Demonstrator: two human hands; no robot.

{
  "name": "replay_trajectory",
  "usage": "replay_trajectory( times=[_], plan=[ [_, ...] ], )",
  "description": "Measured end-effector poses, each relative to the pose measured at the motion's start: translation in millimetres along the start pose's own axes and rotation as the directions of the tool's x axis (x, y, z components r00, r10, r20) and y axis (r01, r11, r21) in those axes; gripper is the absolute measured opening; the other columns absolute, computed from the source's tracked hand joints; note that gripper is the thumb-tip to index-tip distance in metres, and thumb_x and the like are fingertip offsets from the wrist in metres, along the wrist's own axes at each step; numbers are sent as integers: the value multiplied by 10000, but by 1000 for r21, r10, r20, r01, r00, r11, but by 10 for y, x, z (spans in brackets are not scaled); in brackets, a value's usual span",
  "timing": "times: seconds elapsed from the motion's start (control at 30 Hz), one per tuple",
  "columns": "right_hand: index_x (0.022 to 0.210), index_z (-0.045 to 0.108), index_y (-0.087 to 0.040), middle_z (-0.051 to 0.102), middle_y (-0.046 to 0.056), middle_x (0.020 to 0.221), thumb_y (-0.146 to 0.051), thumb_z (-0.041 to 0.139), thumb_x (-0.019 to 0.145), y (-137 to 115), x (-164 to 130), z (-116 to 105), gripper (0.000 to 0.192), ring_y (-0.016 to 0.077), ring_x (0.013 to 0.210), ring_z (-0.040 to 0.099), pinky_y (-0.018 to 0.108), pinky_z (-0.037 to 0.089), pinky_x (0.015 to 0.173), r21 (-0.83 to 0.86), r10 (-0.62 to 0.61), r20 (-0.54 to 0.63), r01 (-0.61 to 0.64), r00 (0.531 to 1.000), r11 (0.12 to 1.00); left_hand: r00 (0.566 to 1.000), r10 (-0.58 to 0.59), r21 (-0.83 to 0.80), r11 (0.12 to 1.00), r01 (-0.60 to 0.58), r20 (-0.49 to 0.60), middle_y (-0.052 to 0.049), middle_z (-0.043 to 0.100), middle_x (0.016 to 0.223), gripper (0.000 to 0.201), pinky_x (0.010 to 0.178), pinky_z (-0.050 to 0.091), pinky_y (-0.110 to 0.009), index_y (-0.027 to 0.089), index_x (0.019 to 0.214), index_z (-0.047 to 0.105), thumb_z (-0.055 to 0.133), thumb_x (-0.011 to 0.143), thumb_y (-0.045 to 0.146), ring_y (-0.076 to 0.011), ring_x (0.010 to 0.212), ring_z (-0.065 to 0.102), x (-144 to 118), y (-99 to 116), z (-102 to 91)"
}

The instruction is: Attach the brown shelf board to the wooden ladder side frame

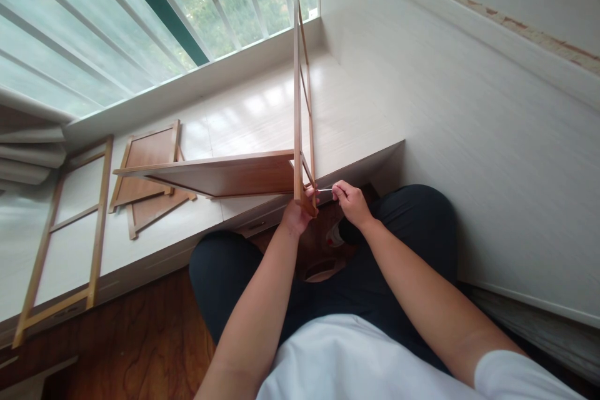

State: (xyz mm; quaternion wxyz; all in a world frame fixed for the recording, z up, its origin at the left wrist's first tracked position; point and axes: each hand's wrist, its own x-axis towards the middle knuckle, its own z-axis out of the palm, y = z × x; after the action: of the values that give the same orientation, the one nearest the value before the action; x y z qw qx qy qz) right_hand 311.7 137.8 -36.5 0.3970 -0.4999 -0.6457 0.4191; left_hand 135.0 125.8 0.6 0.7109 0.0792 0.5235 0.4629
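Observation:
My left hand point(299, 215) is closed around the near lower end of an upright wooden frame point(297, 87). A brown wooden panel point(225, 174) with a rim meets this frame at an angle and stretches to the left over the white ledge. Just right of the frame, my right hand point(350, 201) pinches a thin metal rod that looks like a hex key point(324, 190). The rod points left, its far end at the frame's side beside my left fingers. Whether its tip sits in a screw is too small to tell.
On the white ledge point(253, 112) lie two smaller wooden panels point(152, 153), one overlapping the other, and a ladder-like wooden frame point(100, 219). A barred window point(187, 0) is behind. A white panel wall point(459, 131) rises at right, and my knees flank the work.

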Motion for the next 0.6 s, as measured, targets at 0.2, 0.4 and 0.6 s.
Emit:
replay_trajectory(
  times=[0.2,0.4,0.6],
  plan=[
    [764,576,-216,613,23,717,-499,427,1037,1,-14,-3,421,152,660,545,267,402,674,-29,-25,1,25,1000,999,1000,-7,-6,1000,7,-1,-24,746,779,224,480,461,-179,154,1046,726,733,826,193,-89,588,638,-1,2,5],
    [794,612,-206,608,16,709,-462,465,1034,43,-21,1,380,152,687,564,262,398,716,-83,-60,-14,58,998,995,1000,-7,-14,1000,7,1,-5,732,773,174,458,458,-180,154,1018,726,710,846,178,-86,573,638,-7,7,8],
    [830,653,-209,619,24,713,-441,471,1035,86,-26,19,359,164,698,582,264,409,733,-117,-80,-42,75,996,990,1000,-7,-15,1000,7,4,-6,734,788,168,462,462,-184,154,1016,730,710,850,175,-86,579,644,-14,8,14]
  ],
)
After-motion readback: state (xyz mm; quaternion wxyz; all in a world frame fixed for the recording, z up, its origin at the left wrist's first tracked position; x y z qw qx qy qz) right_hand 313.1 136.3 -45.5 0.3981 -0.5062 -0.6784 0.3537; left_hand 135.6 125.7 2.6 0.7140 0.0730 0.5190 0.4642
